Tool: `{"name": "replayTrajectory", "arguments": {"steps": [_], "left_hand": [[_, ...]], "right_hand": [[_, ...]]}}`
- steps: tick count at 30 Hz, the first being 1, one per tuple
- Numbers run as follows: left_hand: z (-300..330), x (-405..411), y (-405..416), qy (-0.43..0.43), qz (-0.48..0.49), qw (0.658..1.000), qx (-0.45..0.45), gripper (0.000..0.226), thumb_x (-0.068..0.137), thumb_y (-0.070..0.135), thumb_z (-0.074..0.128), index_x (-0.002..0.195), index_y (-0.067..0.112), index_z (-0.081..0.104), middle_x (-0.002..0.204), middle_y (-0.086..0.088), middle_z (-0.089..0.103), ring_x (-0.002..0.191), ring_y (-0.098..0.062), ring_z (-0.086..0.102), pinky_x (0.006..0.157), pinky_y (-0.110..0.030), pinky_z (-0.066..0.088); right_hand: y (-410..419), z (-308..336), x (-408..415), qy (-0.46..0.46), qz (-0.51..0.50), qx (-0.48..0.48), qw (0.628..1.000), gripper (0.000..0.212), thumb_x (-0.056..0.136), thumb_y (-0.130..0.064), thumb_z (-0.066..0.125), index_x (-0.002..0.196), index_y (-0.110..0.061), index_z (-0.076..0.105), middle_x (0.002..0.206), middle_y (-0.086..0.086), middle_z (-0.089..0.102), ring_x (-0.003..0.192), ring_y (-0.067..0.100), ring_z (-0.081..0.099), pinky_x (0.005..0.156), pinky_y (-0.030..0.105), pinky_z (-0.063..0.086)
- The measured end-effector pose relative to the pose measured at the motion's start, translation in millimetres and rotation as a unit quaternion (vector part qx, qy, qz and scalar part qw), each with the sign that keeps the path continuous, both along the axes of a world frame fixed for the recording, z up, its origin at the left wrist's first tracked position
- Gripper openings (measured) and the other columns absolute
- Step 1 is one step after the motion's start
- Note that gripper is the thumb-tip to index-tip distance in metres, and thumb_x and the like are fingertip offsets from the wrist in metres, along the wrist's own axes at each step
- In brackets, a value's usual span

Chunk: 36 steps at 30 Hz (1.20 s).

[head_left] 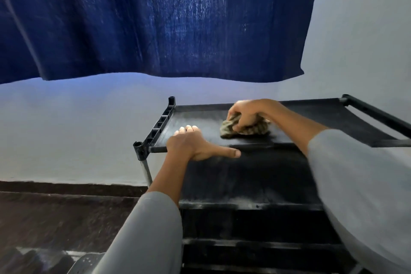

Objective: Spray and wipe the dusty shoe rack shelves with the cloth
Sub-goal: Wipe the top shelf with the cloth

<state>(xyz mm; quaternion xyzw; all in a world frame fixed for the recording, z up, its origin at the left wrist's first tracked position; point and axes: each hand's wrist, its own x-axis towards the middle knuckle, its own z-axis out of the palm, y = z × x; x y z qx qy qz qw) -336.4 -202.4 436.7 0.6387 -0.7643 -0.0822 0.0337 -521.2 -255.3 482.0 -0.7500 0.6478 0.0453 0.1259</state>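
1. Cloth (pixel 245 128): bunched, striped brown and tan, lying on the top shelf (pixel 200 118) of the shoe rack (pixel 251 184), right of centre. It is blurred, so the weave is hard to read.
2. Right hand (pixel 244 113): grip clamped on the cloth, fingers curled over the wad and pressing it down onto the shelf.
3. Left hand (pixel 195 144): grip apart, fingers laid flat over the front rail (pixel 255 145) of the top shelf, thumb stretched along the rail. Looks like it braces the rack.
4. Progress, as I judge it: wiping of the top shelf is under way. A pale dusty film shows on its left and middle part; the patch around the cloth looks darker, perhaps cleaner.
5. Left to do: the lower shelf (pixel 244 184) carries grey streaks and a dusty front edge, so it looks unwiped. Tiers further down are too dark to judge.
6. No spray bottle in view; cannot tell whether the spraying is done.
7. Surroundings: blue curtain (pixel 155 18) above, pale wall (pixel 66 129) behind, dark floor (pixel 55 218) at left.
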Motion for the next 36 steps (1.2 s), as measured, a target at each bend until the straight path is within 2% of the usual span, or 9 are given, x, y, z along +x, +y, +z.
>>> {"name": "replayTrajectory", "arguments": {"steps": [4, 6, 10, 15, 19, 24, 27, 31, 36], "left_hand": [[9, -1, 9, 0.009, 0.002, 1.0, 0.014, 0.145, 0.035, 0.099, 0.054, 0.146, 0.007, 0.034, 0.149, -0.01, 0.04, 0.131, -0.029, 0.044, 0.102, -0.041, 0.039], [12, -1, 13, 0.008, 0.0, 1.0, 0.015, 0.144, 0.036, 0.099, 0.053, 0.145, 0.008, 0.036, 0.148, -0.01, 0.042, 0.13, -0.03, 0.046, 0.1, -0.042, 0.04], [17, -2, 18, -0.003, -0.001, 1.0, 0.021, 0.143, 0.033, 0.1, 0.052, 0.14, 0.006, 0.043, 0.143, -0.012, 0.048, 0.125, -0.031, 0.05, 0.098, -0.042, 0.043], [24, -24, 26, -0.04, -0.029, 0.999, -0.013, 0.138, 0.035, 0.1, 0.052, 0.135, 0.005, 0.047, 0.138, -0.013, 0.052, 0.122, -0.031, 0.051, 0.1, -0.04, 0.044], [28, -59, 22, -0.016, -0.072, 0.997, -0.031, 0.135, 0.043, 0.097, 0.054, 0.144, 0.009, 0.036, 0.149, -0.01, 0.04, 0.132, -0.031, 0.042, 0.102, -0.042, 0.039], [9, -70, 13, 0.033, -0.06, 0.997, 0.045, 0.147, 0.044, 0.098, 0.053, 0.155, 0.01, 0.013, 0.162, -0.008, 0.015, 0.147, -0.025, 0.021, 0.116, -0.04, 0.026], [4, -71, 10, 0.037, -0.067, 0.996, 0.044, 0.148, 0.046, 0.097, 0.053, 0.156, 0.01, 0.002, 0.164, -0.006, 0.003, 0.15, -0.023, 0.01, 0.12, -0.041, 0.019], [1, -71, 9, 0.022, -0.073, 0.996, 0.035, 0.152, 0.043, 0.098, 0.051, 0.156, 0.01, 0.0, 0.164, -0.005, 0.004, 0.15, -0.022, 0.01, 0.119, -0.041, 0.021], [-2, -73, 1, 0.01, -0.075, 0.997, 0.029, 0.153, 0.039, 0.101, 0.046, 0.156, 0.011, 0.004, 0.164, -0.004, 0.01, 0.148, -0.023, 0.016, 0.117, -0.043, 0.026]], "right_hand": [[53, 30, -26, 0.002, 0.023, 0.139, 0.99, 0.026, 0.09, -0.02, 0.063, 0.115, -0.021, 0.056, 0.107, -0.003, 0.059, 0.103, 0.019, 0.055, 0.093, 0.037, 0.046], [70, 38, -40, -0.032, 0.011, 0.151, 0.988, 0.028, 0.088, -0.022, 0.065, 0.115, -0.023, 0.057, 0.111, -0.001, 0.06, 0.105, 0.018, 0.055, 0.093, 0.036, 0.045], [84, 28, -56, -0.018, -0.003, 0.049, 0.999, 0.038, 0.084, -0.029, 0.071, 0.117, -0.032, 0.053, 0.116, -0.008, 0.054, 0.111, 0.019, 0.052, 0.1, 0.041, 0.041], [89, 10, -68, -0.06, -0.034, -0.046, 0.997, 0.047, 0.082, -0.028, 0.073, 0.126, -0.027, 0.055, 0.128, -0.003, 0.054, 0.114, 0.02, 0.051, 0.101, 0.039, 0.041], [86, 5, -67, -0.065, -0.029, -0.08, 0.994, 0.041, 0.078, -0.024, 0.076, 0.117, -0.025, 0.063, 0.12, -0.003, 0.062, 0.109, 0.018, 0.056, 0.096, 0.035, 0.045], [63, -9, -64, -0.041, -0.032, -0.156, 0.986, 0.041, 0.071, -0.022, 0.081, 0.109, -0.026, 0.067, 0.112, -0.004, 0.065, 0.102, 0.018, 0.06, 0.087, 0.032, 0.049], [28, -17, -63, -0.035, -0.069, -0.194, 0.978, 0.034, 0.075, -0.016, 0.077, 0.105, -0.027, 0.067, 0.108, -0.001, 0.064, 0.092, 0.02, 0.061, 0.073, 0.03, 0.05], [-22, -13, -58, 0.001, -0.077, -0.233, 0.969, 0.028, 0.076, -0.013, 0.073, 0.101, -0.024, 0.066, 0.108, -0.001, 0.061, 0.097, 0.023, 0.06, 0.072, 0.027, 0.043], [-47, -19, -55, -0.002, -0.107, -0.261, 0.959, 0.025, 0.08, -0.013, 0.068, 0.102, -0.023, 0.064, 0.109, 0.0, 0.063, 0.103, 0.024, 0.059, 0.075, 0.029, 0.045]]}}
